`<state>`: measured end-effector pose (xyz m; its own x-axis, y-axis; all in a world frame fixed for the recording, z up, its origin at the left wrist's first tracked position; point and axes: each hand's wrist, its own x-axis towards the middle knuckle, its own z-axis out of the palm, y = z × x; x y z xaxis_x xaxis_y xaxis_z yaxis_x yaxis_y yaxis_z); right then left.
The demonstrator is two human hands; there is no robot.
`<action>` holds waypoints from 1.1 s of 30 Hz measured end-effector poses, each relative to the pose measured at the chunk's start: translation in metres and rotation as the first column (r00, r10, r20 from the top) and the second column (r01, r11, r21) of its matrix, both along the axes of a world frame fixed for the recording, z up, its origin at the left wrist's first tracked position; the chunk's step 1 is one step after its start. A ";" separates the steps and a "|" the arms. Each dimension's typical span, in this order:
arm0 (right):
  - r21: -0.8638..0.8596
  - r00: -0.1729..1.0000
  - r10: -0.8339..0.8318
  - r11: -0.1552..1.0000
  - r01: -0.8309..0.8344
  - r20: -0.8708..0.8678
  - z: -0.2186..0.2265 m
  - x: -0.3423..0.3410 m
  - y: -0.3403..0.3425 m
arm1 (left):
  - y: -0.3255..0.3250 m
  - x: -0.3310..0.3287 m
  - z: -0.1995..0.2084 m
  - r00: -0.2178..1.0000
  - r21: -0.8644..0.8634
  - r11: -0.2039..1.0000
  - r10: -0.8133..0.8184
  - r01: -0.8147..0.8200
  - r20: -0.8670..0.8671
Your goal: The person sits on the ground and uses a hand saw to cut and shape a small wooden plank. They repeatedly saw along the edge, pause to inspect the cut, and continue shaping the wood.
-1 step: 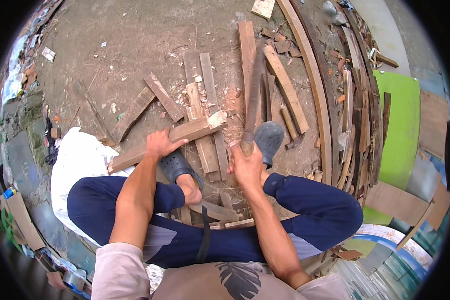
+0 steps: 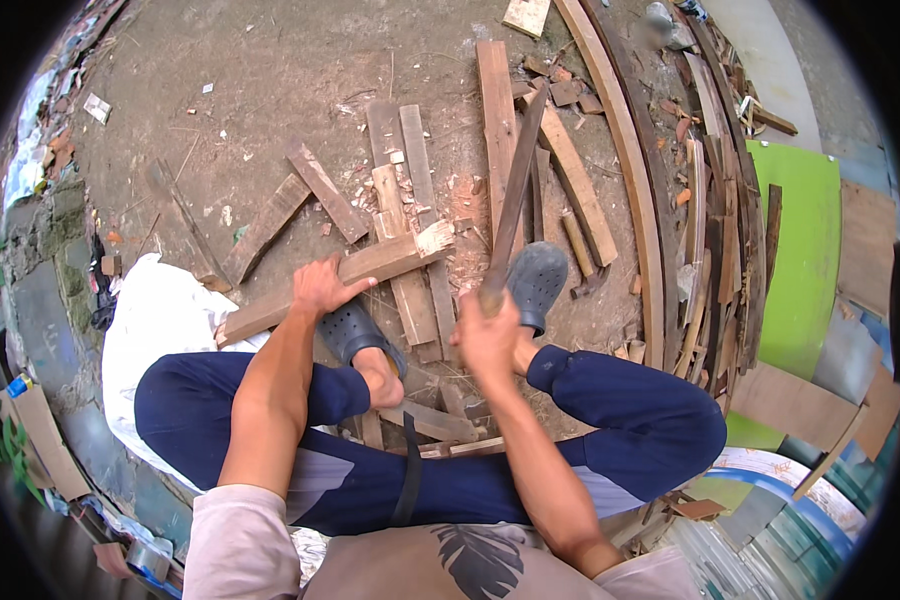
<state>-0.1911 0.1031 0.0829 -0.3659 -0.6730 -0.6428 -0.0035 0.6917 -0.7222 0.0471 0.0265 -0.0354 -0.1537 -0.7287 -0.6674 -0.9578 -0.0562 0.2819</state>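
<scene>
My left hand point(image 2: 320, 287) is wrapped over a thick piece of wood point(image 2: 395, 260) and grips it along its length. The wood's far right end is chopped to pale, fresh grain, and it lies across other boards point(image 2: 410, 300). In my right hand point(image 2: 488, 340) is the handle of a machete point(image 2: 520, 185). Its long dark blade is raised and points away from me, tilted a little to the right. The blade stays apart from the held wood. Wood chips point(image 2: 465, 200) are scattered beside the chopped end.
My clogs point(image 2: 538, 285) rest either side of the work. A hammer point(image 2: 578, 245) lies right of the machete, near loose planks point(image 2: 570, 165). Long beams point(image 2: 625, 150) and scrap wood line the right side. A white sack point(image 2: 160, 310) and block wall point(image 2: 50, 270) are on the left.
The machete's tip has swung to the right and its blade looks sharper than in the blurred earlier frame. My right hand has shifted slightly left. My left hand and the wood stay put.
</scene>
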 end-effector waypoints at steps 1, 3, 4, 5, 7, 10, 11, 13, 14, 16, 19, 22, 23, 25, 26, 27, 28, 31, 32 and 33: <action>-0.101 0.987 0.005 0.995 -0.022 -0.161 -0.016 0.001 0.003 | -0.008 0.000 -0.004 1.000 -0.015 1.000 -0.009 0.009 0.015; 0.356 0.967 0.127 0.913 -0.201 0.221 -0.004 -0.006 -0.005 | -0.004 0.002 -0.009 0.999 -0.021 0.999 -0.023 0.024 0.042; 0.401 0.952 0.039 0.901 -0.164 0.302 0.006 -0.008 -0.011 | -0.005 0.001 -0.010 1.000 -0.035 0.999 -0.015 0.016 0.026; 0.443 0.922 -0.049 0.886 -0.137 0.383 0.017 -0.009 -0.020 | -0.007 0.002 -0.011 1.000 -0.052 0.999 -0.005 0.006 0.017; 0.254 0.959 0.008 0.964 -0.083 0.282 0.035 -0.012 -0.031 | 0.002 0.004 -0.010 1.000 -0.046 0.999 0.003 -0.002 0.005; -0.052 0.993 -0.074 0.996 0.079 0.088 0.035 -0.008 -0.032 | -0.001 0.001 -0.007 1.000 -0.042 0.999 -0.007 0.007 0.010; 0.163 0.988 -0.018 0.987 -0.008 0.156 0.021 -0.008 -0.024 | -0.003 -0.002 -0.007 1.000 -0.035 0.999 -0.008 0.008 0.010; 0.540 0.947 0.040 0.814 -0.216 0.319 -0.010 -0.015 -0.005 | 0.000 -0.005 -0.009 1.000 -0.054 0.998 -0.020 0.020 -0.001; 0.535 0.919 0.345 0.749 -0.392 0.191 0.021 -0.011 -0.025 | 0.006 0.002 -0.013 1.000 -0.084 0.996 -0.017 0.017 -0.001; 0.336 0.958 0.209 0.904 -0.265 0.195 0.035 -0.017 -0.029 | 0.009 0.003 -0.014 1.000 -0.120 0.993 -0.020 0.021 0.010; 0.047 0.994 0.109 0.993 -0.109 0.009 0.028 -0.009 -0.022 | 0.007 0.000 -0.013 0.999 -0.110 0.994 -0.016 0.021 0.042; -0.175 0.876 0.216 0.932 -0.316 -0.432 -0.042 -0.010 0.024 | 0.007 -0.008 -0.009 0.999 -0.102 0.994 -0.037 0.040 0.027; 0.023 0.944 0.264 0.964 -0.265 -0.200 -0.041 -0.013 0.019 | 0.011 -0.003 -0.012 0.999 -0.131 0.991 -0.038 0.040 0.022; 0.419 0.949 0.170 0.866 -0.272 0.266 -0.016 -0.024 -0.004 | 0.010 0.000 -0.015 0.999 -0.151 0.988 -0.039 0.042 0.019; 0.386 0.963 0.082 0.904 -0.181 0.258 0.010 -0.020 -0.018 | 0.010 0.001 -0.016 0.999 -0.137 0.990 -0.035 0.039 0.031; 0.279 0.970 0.059 0.952 -0.126 0.236 0.026 -0.020 -0.026 | 0.012 0.003 -0.016 0.999 -0.118 0.992 -0.033 0.038 0.042; 0.167 0.976 0.031 0.984 -0.068 0.216 0.038 -0.022 -0.033 | 0.010 0.001 -0.011 0.999 -0.090 0.996 -0.021 0.025 0.046; 0.120 0.977 -0.011 0.993 -0.015 0.213 0.026 -0.014 -0.019 | 0.007 -0.004 -0.004 0.999 -0.064 0.998 -0.013 0.016 0.042; 0.233 0.962 0.042 0.967 -0.108 0.271 -0.006 -0.014 0.009 | 0.009 -0.003 -0.011 0.999 -0.101 0.995 -0.024 0.027 0.030; 0.337 0.938 0.086 0.919 -0.204 0.335 -0.024 -0.015 0.024 | 0.011 -0.003 -0.017 0.999 -0.136 0.990 -0.033 0.035 0.018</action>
<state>-0.2058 0.1272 0.0592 -0.0269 -0.4023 -0.9151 0.0566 0.9134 -0.4032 0.0444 0.0378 -0.0522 -0.1703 -0.8076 -0.5647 -0.9629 0.0146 0.2694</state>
